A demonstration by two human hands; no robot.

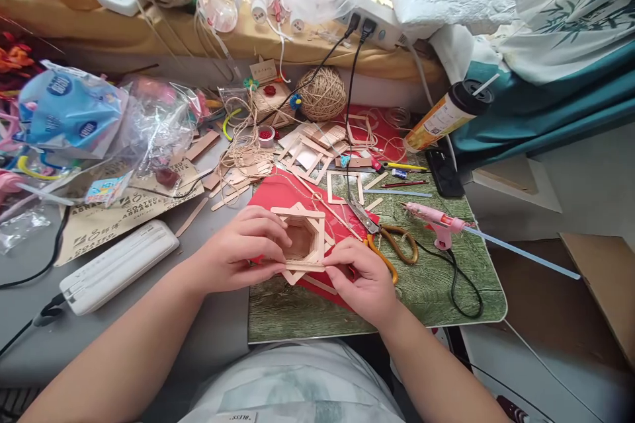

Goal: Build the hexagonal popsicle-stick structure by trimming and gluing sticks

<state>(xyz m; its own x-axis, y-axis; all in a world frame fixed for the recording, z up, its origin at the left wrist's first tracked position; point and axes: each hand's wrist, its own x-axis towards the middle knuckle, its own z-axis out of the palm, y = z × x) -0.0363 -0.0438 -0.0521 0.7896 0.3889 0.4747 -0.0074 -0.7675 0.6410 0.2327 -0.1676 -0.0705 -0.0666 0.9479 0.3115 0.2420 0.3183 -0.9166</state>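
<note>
A small box of stacked popsicle sticks [323,228] sits in front of me, its square layers turned against each other around a hollow middle. My left hand [253,248] grips its left side, with the fingers over the rim and the thumb at the near edge. At the near right corner, my right hand [364,274] pinches the end of the front stick between thumb and fingers. Red paper [268,195] lies beneath the box. Just to the right are scissors with orange handles [399,244]. A pink glue gun [439,221] with a long glue stick lies farther right.
Stick frames [344,186], loose sticks and a twine ball [323,94] crowd the back. A drink cup [446,115] stands near a black phone [445,173] at right. On the left lie a white power strip [122,268], sandpaper [104,218] and plastic bags [72,109]. Cords cross the table.
</note>
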